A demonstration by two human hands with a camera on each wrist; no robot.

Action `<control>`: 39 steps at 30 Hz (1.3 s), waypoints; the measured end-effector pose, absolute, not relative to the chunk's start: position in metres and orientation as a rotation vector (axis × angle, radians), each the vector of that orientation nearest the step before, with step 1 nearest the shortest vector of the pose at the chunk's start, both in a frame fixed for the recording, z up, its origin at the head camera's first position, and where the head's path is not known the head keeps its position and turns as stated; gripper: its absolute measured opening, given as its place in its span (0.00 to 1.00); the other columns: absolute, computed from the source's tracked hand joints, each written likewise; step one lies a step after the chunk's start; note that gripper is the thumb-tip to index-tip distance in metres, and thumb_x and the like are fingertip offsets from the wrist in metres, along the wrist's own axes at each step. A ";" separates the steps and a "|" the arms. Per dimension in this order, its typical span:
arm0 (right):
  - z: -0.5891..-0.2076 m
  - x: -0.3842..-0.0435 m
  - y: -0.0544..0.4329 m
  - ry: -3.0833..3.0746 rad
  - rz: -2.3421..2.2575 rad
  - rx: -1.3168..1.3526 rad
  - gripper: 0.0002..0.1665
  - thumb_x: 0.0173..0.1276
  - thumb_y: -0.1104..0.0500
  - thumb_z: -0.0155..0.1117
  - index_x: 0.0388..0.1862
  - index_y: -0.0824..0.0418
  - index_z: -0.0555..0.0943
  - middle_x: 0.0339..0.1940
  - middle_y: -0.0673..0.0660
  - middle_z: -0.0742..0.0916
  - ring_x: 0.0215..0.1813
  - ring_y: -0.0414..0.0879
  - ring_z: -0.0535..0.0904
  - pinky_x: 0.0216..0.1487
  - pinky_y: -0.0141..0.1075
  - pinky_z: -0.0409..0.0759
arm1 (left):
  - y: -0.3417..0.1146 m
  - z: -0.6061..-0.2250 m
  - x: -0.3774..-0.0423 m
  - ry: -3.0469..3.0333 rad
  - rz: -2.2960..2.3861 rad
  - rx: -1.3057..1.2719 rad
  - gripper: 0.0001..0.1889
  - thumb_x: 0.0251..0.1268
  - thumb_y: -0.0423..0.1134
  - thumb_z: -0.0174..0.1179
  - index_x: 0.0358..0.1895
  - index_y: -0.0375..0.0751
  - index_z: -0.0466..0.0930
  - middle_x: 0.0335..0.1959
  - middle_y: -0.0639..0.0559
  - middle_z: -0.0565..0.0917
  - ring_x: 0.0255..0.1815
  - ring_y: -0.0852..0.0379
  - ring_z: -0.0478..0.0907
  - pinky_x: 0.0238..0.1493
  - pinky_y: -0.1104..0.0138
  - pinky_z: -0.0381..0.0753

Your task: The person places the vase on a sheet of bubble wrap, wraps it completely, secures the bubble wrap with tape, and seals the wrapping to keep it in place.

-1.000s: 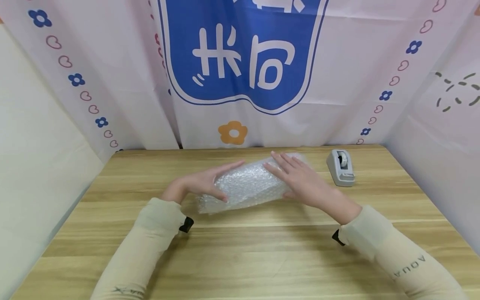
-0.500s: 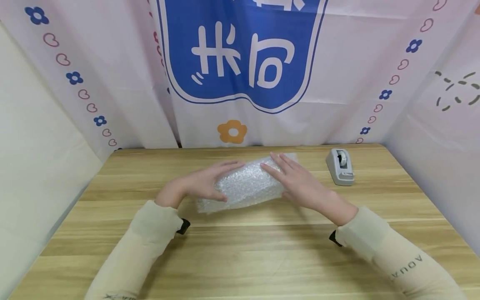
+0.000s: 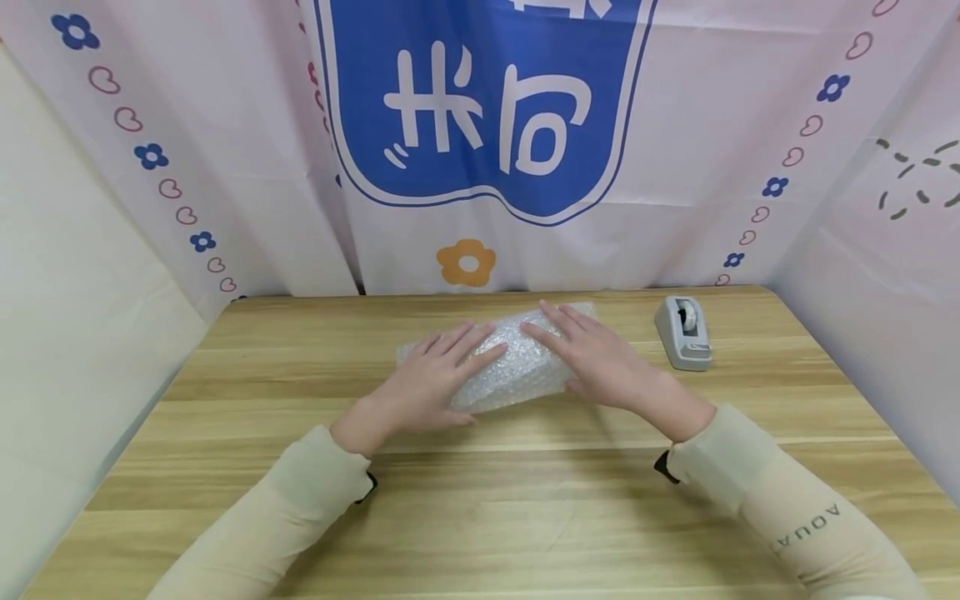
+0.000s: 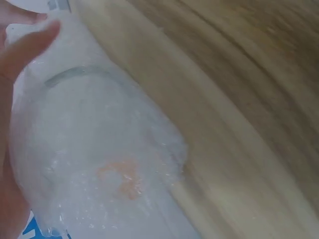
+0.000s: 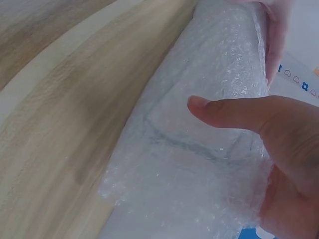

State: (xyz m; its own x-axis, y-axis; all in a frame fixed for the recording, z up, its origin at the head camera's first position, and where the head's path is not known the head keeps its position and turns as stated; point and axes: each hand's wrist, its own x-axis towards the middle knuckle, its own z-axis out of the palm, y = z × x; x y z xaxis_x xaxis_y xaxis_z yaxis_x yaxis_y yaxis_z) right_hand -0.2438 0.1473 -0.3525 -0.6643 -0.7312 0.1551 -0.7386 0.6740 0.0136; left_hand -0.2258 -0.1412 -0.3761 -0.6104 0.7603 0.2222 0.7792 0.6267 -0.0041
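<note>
A long package in clear bubble wrap (image 3: 517, 354) lies slantwise on the table, its right end farther back. My left hand (image 3: 423, 379) holds its left part, fingers spread over the top and thumb low at the near side. Around the right part is my right hand (image 3: 603, 358), fingers across the top. In the right wrist view its thumb (image 5: 234, 112) presses the near face of the wrap. Through the plastic in the left wrist view show a grey-green curved line and an orange patch; the wrapped thing itself is blurred by the bubbles.
A grey tape dispenser (image 3: 684, 333) with a roll stands at the back right of the wooden table (image 3: 480, 517). Behind the table hangs a white cloth (image 3: 697, 150) with a blue emblem. Pale walls close off both sides.
My left hand has shifted nearer and turned, its fingers now spread over the left part of the package, whose left end now sits farther back. My right hand stays nearly in place.
</note>
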 end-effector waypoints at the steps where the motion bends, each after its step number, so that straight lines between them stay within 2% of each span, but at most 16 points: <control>1: -0.352 -0.244 0.147 -2.743 0.081 1.207 0.61 0.51 0.63 0.85 0.81 0.58 0.63 0.80 0.71 0.60 0.77 0.69 0.61 0.75 0.58 0.62 | -0.141 -0.377 -0.226 -2.641 -0.137 -1.265 0.54 0.52 0.53 0.79 0.81 0.47 0.58 0.83 0.42 0.54 0.79 0.37 0.55 0.68 0.36 0.66; 6: -0.357 -0.245 0.149 -2.758 0.096 1.199 0.62 0.53 0.61 0.84 0.83 0.58 0.59 0.82 0.71 0.56 0.79 0.69 0.56 0.77 0.58 0.58 | -0.144 -0.381 -0.229 -2.650 -0.230 -1.267 0.50 0.56 0.44 0.78 0.81 0.49 0.58 0.83 0.45 0.53 0.80 0.40 0.55 0.69 0.37 0.65; 10: -0.366 -0.248 0.149 -2.743 0.061 1.192 0.69 0.50 0.51 0.87 0.84 0.58 0.55 0.83 0.71 0.52 0.80 0.69 0.51 0.78 0.58 0.55 | -0.146 -0.384 -0.233 -2.643 -0.340 -1.285 0.49 0.55 0.40 0.77 0.81 0.49 0.60 0.83 0.46 0.55 0.80 0.42 0.55 0.69 0.36 0.64; 13: -0.372 -0.249 0.149 -2.700 0.056 1.197 0.71 0.47 0.49 0.89 0.83 0.58 0.56 0.82 0.71 0.55 0.79 0.70 0.53 0.77 0.58 0.55 | -0.146 -0.385 -0.234 -2.631 -0.391 -1.293 0.49 0.54 0.38 0.77 0.80 0.48 0.61 0.82 0.45 0.57 0.79 0.42 0.57 0.69 0.35 0.63; 18: -0.371 -0.249 0.150 -2.623 0.081 1.220 0.66 0.46 0.53 0.89 0.81 0.58 0.61 0.79 0.71 0.63 0.77 0.70 0.60 0.75 0.59 0.61 | -0.145 -0.387 -0.234 -2.611 -0.426 -1.292 0.48 0.53 0.36 0.78 0.79 0.47 0.63 0.81 0.43 0.59 0.78 0.42 0.59 0.68 0.35 0.64; 28: -0.358 -0.251 0.152 -2.651 0.089 1.276 0.61 0.47 0.56 0.87 0.79 0.59 0.66 0.77 0.71 0.67 0.74 0.69 0.66 0.72 0.60 0.66 | -0.142 -0.382 -0.229 -2.631 -0.506 -1.292 0.49 0.52 0.36 0.79 0.79 0.46 0.63 0.79 0.40 0.63 0.75 0.39 0.64 0.63 0.35 0.69; 36: -0.341 -0.250 0.153 -2.812 0.100 1.278 0.63 0.48 0.55 0.86 0.81 0.59 0.62 0.78 0.68 0.67 0.77 0.67 0.63 0.75 0.60 0.60 | -0.142 -0.373 -0.231 -2.743 -0.695 -1.306 0.49 0.52 0.32 0.75 0.80 0.46 0.62 0.80 0.40 0.61 0.76 0.37 0.62 0.65 0.32 0.66; 39: -0.341 -0.249 0.154 -2.796 0.094 1.271 0.62 0.50 0.55 0.85 0.81 0.62 0.61 0.79 0.68 0.66 0.77 0.67 0.62 0.76 0.61 0.59 | -0.142 -0.371 -0.234 -2.754 -0.773 -1.297 0.49 0.53 0.31 0.75 0.80 0.44 0.61 0.79 0.40 0.62 0.75 0.37 0.63 0.67 0.36 0.68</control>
State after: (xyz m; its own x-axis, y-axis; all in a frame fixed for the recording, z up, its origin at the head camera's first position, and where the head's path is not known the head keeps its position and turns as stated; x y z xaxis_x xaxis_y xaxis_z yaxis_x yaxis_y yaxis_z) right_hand -0.2491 0.1543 -0.3408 -0.6558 -0.7498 0.0879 -0.7540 0.6563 -0.0275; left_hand -0.2342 -0.1423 -0.3707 -0.6587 0.7242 0.2040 0.7246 0.5375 0.4314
